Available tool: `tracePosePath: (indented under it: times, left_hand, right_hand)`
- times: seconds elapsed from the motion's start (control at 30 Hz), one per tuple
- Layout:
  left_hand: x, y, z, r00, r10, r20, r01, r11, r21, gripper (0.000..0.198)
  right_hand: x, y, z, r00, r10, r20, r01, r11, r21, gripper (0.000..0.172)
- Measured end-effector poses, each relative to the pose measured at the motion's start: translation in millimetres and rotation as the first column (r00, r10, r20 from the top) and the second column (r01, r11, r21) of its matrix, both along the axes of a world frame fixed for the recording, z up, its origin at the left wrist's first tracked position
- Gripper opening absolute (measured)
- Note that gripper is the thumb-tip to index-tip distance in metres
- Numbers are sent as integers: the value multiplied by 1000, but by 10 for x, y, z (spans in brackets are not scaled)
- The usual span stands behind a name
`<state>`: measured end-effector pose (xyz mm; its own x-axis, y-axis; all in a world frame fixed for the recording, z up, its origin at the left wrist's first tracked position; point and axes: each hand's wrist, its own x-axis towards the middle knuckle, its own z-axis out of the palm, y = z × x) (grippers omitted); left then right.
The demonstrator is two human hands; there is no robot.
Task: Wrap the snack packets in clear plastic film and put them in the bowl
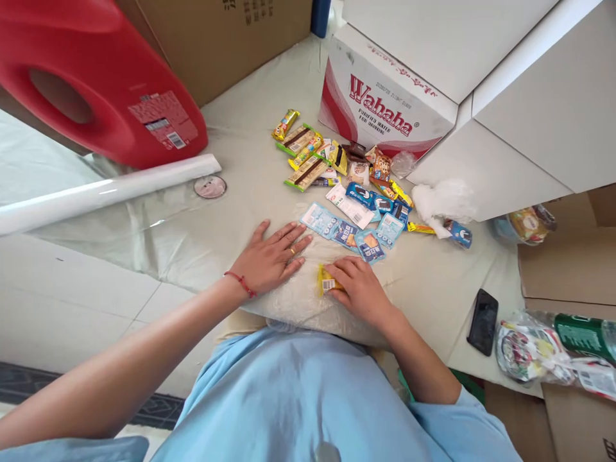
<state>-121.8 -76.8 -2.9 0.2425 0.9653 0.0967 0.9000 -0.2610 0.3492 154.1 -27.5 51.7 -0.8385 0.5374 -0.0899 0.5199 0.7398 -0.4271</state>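
Note:
My left hand (pixel 272 256) lies flat with fingers spread on a clear plastic bag (pixel 298 301) resting on a pale sheet on the floor. My right hand (pixel 359 289) curls over a small yellow snack packet (pixel 326 281) on the same bag, fingers closed on it. Just beyond the hands lie light blue snack packets (pixel 368 244) and blue cookie packets (pixel 366 196). Farther back is a heap of yellow, green and brown wrapped snacks (pixel 308 154).
A Wahaha carton (pixel 385 102) stands behind the snacks, white cabinets (pixel 529 109) to the right. A red jug (pixel 106 77) and a white roll (pixel 106 189) lie at the left. A black phone (pixel 482 321), a green bottle (pixel 584 333) and bagged wrappers sit at the right.

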Motion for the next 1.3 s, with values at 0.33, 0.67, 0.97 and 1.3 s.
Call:
tracePosePath:
  times: [0.33, 0.67, 0.97, 1.3]
  left_hand:
    - [-52, 18, -31, 999, -32, 11, 32, 999, -16, 55]
    - [-318, -626, 222, 968, -144, 206, 114, 982, 151, 70]
    - [29, -1198, -52, 933, -236, 272, 226, 972, 68, 23]
    - [-239, -552, 296, 896, 152, 416, -66, 975, -214, 35]
  right_hand:
    - [-87, -103, 43, 977, -168, -128, 178, 981, 72, 49]
    - [827, -527, 88, 937, -159, -310, 176, 984, 28, 51]
    - [1150, -920, -245, 915, -308, -259, 319, 948, 0, 27]
    - [827, -44, 160, 921, -344, -181, 278, 909, -312, 26]
